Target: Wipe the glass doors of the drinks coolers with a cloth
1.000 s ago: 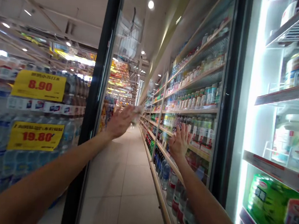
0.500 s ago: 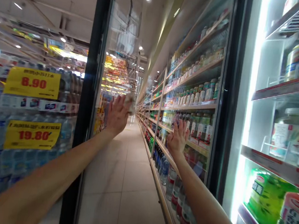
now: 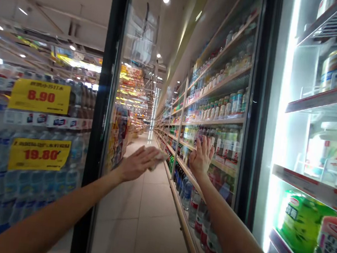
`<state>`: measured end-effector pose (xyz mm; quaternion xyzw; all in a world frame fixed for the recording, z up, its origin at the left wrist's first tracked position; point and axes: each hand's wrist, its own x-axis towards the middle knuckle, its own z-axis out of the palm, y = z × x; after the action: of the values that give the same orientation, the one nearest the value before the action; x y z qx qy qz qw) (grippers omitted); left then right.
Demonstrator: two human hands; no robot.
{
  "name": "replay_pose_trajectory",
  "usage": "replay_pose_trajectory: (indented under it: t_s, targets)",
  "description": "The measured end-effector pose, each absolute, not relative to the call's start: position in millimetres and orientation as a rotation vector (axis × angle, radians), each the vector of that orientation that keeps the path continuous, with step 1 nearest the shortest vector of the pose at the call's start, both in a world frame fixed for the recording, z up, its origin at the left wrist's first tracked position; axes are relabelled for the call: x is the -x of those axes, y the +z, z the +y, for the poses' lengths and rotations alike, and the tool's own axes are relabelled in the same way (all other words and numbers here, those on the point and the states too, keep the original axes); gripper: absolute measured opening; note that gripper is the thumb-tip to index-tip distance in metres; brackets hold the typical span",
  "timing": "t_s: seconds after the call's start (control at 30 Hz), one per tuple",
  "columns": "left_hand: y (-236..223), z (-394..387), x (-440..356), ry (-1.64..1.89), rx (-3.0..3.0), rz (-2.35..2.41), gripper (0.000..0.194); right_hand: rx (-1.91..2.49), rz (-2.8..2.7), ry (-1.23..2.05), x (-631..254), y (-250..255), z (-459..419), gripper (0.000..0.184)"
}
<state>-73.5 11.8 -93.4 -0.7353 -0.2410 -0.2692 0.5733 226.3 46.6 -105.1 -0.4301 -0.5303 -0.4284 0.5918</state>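
Note:
I look through a glass cooler door [image 3: 137, 78] with black frames. My left hand [image 3: 136, 164] lies flat against the glass, fingers stretched over a small pale cloth [image 3: 159, 156] pressed under the fingertips. My right hand [image 3: 201, 156] rests open on the same glass to the right, fingers spread and pointing up, holding nothing. Both forearms reach forward from the lower corners.
The open cooler's lit shelves [image 3: 313, 187] with jars, tins and green packs stand at the right. Through the glass a tiled aisle [image 3: 144, 205] runs between drink shelves [image 3: 214, 119] and stacked water bottles with yellow price signs [image 3: 39, 96].
My left hand has slid down and to the right across the glass with the cloth. My right hand stays in nearly the same spot.

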Motion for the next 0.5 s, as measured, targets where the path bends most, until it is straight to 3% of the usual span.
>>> replay_pose_trajectory:
  t_s: [0.07, 0.17, 0.23, 0.4, 0.5]
  targets:
    - [-92, 11, 73, -0.573, 1.763, -0.558, 0.050, 1.003, -1.234, -1.001, -226, -105, 46, 0.048]
    - [-78, 10, 77, -1.076, 1.464, -0.940, 0.048, 1.009, -1.233, -1.004, -226, -105, 45, 0.047]
    - [-75, 9, 75, -1.224, 1.373, -1.014, 0.047, 1.015, -1.234, -0.996, -226, -105, 45, 0.048]
    - [-91, 7, 61, -0.638, 1.858, -0.530, 0.047, 1.005, -1.238, -0.999, -227, -105, 46, 0.049]
    - [-82, 9, 66, -0.934, 1.672, -0.740, 0.051, 1.010, -1.232, -1.001, -227, -105, 46, 0.048]
